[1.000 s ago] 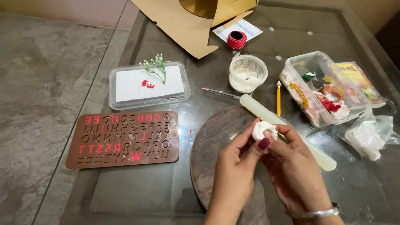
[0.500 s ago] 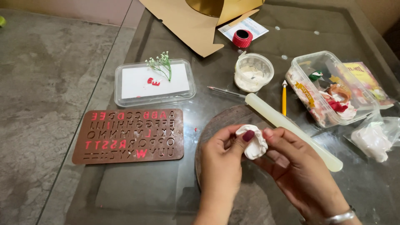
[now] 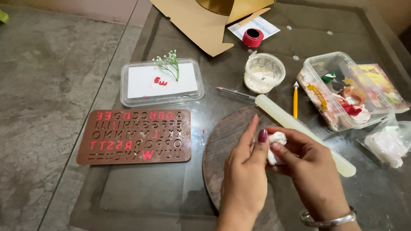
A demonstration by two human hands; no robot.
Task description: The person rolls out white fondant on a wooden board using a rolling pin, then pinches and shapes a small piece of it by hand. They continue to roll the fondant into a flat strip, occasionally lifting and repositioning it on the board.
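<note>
Both my hands hold one small lump of white clay (image 3: 277,141) above a round dark wooden board (image 3: 222,141). My left hand (image 3: 246,171) presses it with thumb and fingers from the left, and my right hand (image 3: 306,164), with a silver bangle at the wrist, pinches it from the right. Most of the lump is hidden by my fingers. A long pale rolling pin (image 3: 299,130) lies diagonally just behind my hands, partly on the board.
A brown letter mould (image 3: 135,136) with some pink-filled letters lies to the left. Behind it sit a clear lidded box (image 3: 160,81) with a sprig and a red bit, a round tub (image 3: 264,72), a yellow pencil (image 3: 295,100), a clear box of clay scraps (image 3: 342,92), a plastic bag (image 3: 387,143), a red spool (image 3: 253,37) and cardboard (image 3: 201,23).
My hands have kept working the white lump, turning and squeezing it. They have shifted slightly down and left over the board as the view moved closer.
</note>
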